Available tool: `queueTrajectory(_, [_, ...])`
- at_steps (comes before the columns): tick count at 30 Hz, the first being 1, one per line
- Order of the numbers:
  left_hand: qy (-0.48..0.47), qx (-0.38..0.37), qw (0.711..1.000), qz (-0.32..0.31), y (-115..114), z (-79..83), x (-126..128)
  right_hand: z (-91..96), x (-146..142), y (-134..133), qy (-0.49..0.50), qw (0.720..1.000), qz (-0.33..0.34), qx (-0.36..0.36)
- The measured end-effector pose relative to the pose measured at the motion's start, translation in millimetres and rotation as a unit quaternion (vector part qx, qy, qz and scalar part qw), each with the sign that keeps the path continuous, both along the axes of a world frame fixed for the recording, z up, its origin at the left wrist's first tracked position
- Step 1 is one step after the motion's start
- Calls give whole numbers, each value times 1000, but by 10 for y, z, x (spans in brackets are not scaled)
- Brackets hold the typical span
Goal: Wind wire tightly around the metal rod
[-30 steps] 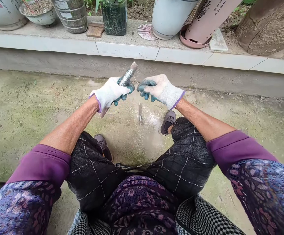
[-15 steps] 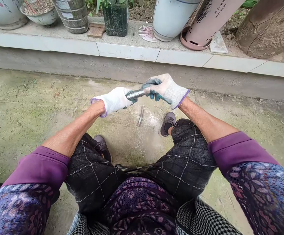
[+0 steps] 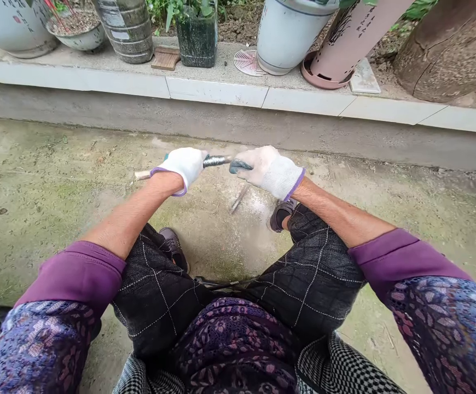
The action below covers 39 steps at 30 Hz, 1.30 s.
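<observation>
My left hand (image 3: 181, 163), in a white glove with a blue-green palm, is closed round a stick wound with thin shiny wire (image 3: 214, 161); the stick lies level, and its bare end (image 3: 141, 175) pokes out to the left of my wrist. My right hand (image 3: 266, 169), gloved the same way, is just right of the stick's wound tip with its fingers curled; what they pinch is too small to see. Both hands hover above the concrete ground in front of my knees. A short metal rod (image 3: 238, 199) lies on the ground below them.
I sit low with my feet (image 3: 281, 210) apart on mossy concrete. Ahead runs a raised tiled ledge (image 3: 217, 90) carrying several pots, a dark planter (image 3: 197, 34), a white bucket (image 3: 289, 33) and a pink tube (image 3: 347, 33). A tree trunk (image 3: 451, 49) stands at the far right.
The wire-wound stick swung from pointing up and away to lying level. Both hands dropped lower; my right hand reached the stick's tip, then slid slightly right of it.
</observation>
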<state>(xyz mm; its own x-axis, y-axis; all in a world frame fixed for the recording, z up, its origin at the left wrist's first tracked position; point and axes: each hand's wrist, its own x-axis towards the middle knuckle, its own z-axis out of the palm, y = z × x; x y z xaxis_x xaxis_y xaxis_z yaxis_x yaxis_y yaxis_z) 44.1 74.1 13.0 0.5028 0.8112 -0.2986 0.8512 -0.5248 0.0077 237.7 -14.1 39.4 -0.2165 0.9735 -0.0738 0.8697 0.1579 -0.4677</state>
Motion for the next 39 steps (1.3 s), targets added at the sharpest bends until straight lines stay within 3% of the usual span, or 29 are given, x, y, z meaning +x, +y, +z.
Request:
queueTrajectory(3, [66,0,995,-80,-79,-72,52,43,33,14,-89,996,14,7])
queueTrajectory(6, [29,-30,994,-104,-187,5,120,31,148,80,8,999,-34,1])
queueTrajectory(8, [-70,-74,992,-80,-247,113,137,8,228,124,124,988,-89,-16])
queueTrajectory(10, [-199,-131,971,-30,-286,217,131,-9,272,145,220,967,-130,-29])
queueTrajectory(12, [-293,-175,939,27,-292,278,118,-17,260,134,268,953,-137,-36])
queueTrajectory(14, [-329,-184,924,68,-256,275,107,-28,197,97,263,956,-120,-40])
queueTrajectory(17, [-274,-126,950,80,-143,175,92,-69,65,29,186,980,-64,-39])
queueTrajectory(21, [-80,-35,996,18,-29,9,67,-97,-21,-17,109,993,-10,-52])
queueTrajectory(24, [25,-21,999,-30,-58,-50,83,-58,37,1,77,996,-13,-30])
queueTrajectory(27, [38,-24,996,-72,-144,-27,130,-31,144,51,100,995,-28,-9])
queueTrajectory(30, [-55,-83,992,-77,-227,73,149,-51,217,106,195,976,-92,-41])
queueTrajectory(34, [-269,-197,943,26,-292,237,121,-78,211,159,331,931,-146,-57])
queueTrajectory(37, [-357,-199,908,96,-266,273,120,-60,141,137,349,924,-142,-59])
queueTrajectory(39, [-357,-177,909,120,-203,235,127,-37,70,77,325,934,-129,-70])
